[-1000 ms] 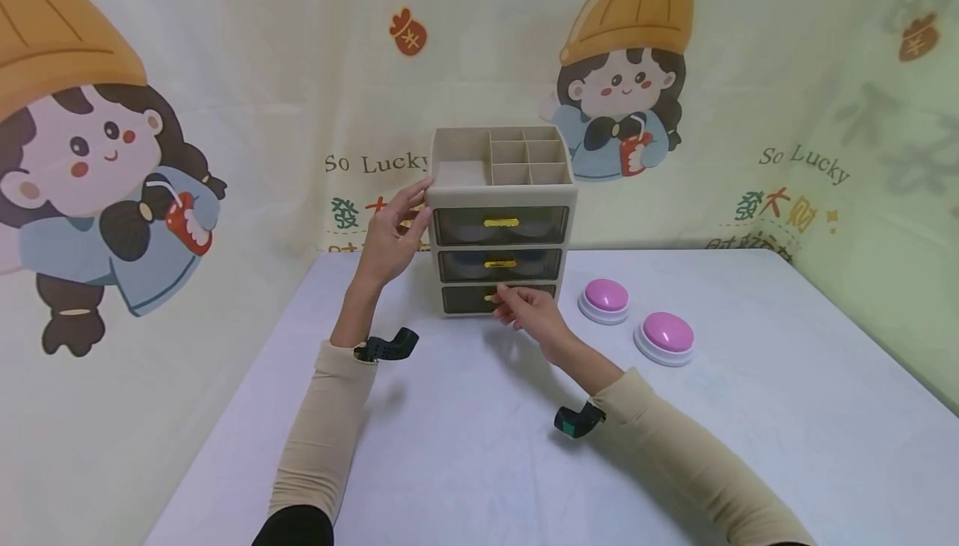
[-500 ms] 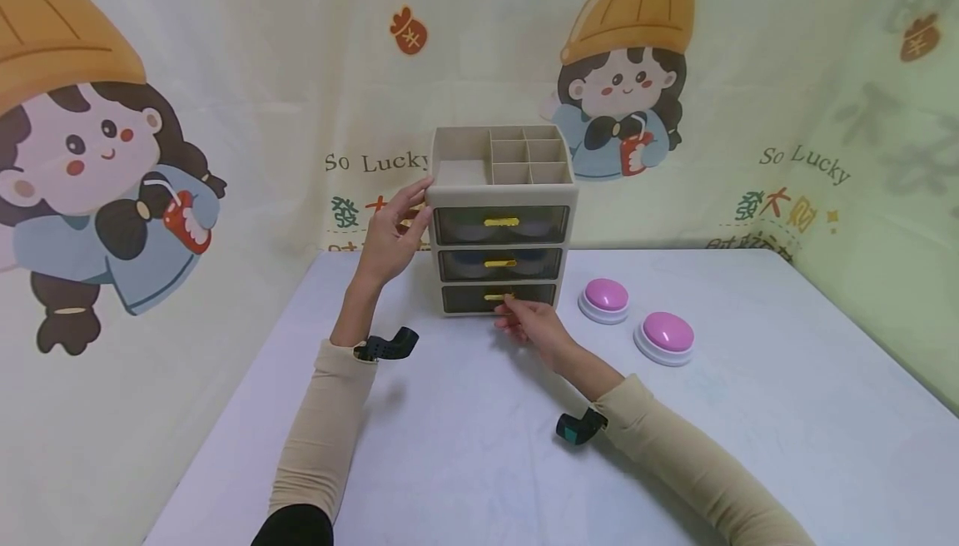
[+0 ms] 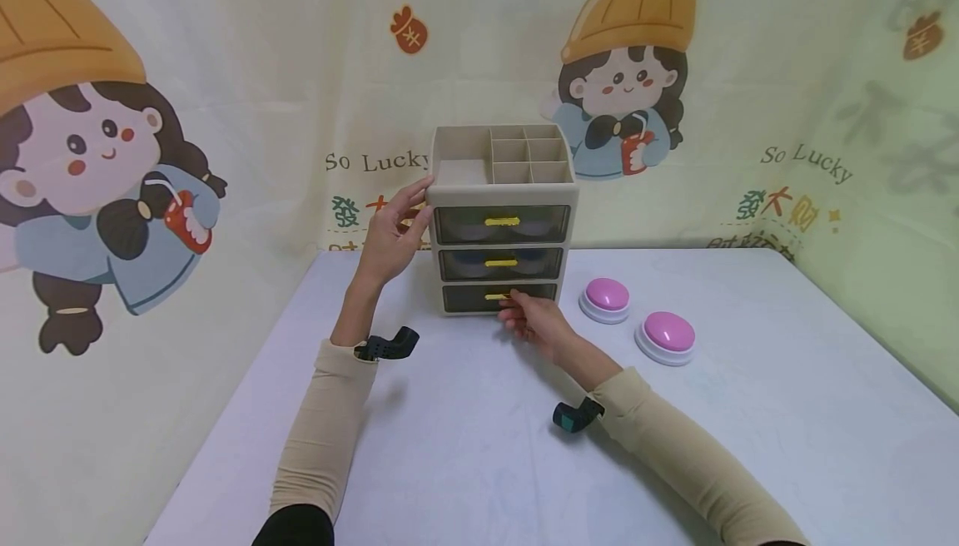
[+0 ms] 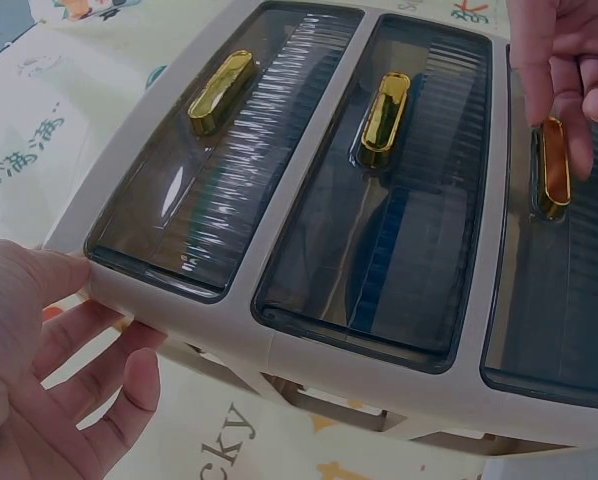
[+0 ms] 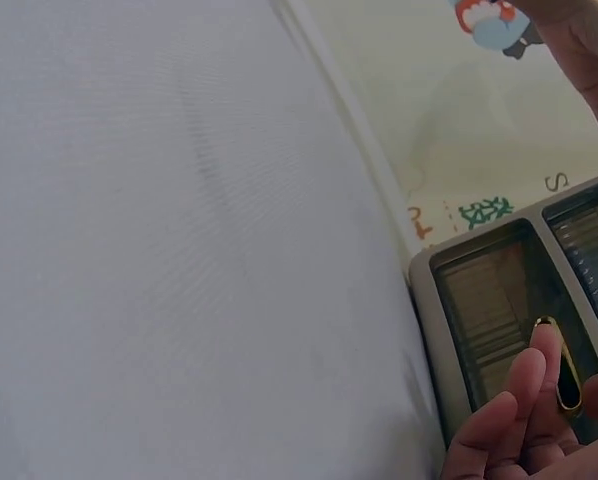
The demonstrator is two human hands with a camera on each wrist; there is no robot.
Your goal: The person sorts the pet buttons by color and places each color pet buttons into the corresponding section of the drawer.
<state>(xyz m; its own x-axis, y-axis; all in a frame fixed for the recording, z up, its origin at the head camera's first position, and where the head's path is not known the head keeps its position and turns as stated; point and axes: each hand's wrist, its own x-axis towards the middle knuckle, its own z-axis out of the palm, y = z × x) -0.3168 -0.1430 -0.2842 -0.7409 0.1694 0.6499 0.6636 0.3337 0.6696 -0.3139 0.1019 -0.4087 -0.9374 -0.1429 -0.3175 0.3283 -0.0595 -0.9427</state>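
Observation:
A beige desktop organizer [image 3: 506, 194] with dark see-through drawers and gold handles stands at the back of the table, its drawers closed. My left hand [image 3: 393, 234] rests against its upper left side; in the left wrist view the fingertips [image 4: 69, 270] touch the frame's corner beside the top drawer. Low at the front, my right hand [image 3: 541, 321] pinches the gold handle [image 3: 496, 297] of the bottom drawer [image 3: 464, 300]. Seen from the right wrist, the fingers [image 5: 544, 350] lie along one side of that handle, the thumb on the other.
Two pink push buttons with white bases, a farther one [image 3: 607, 295] and a nearer one [image 3: 669, 332], sit right of the organizer. The white table [image 3: 464, 446] ends at a printed cloth backdrop [image 3: 479, 47]. The organizer's top has several small compartments [image 3: 528, 151].
My right hand has shifted slightly at the bottom drawer's handle, first downward, then a little to the right. The left hand and the organizer have stayed in place.

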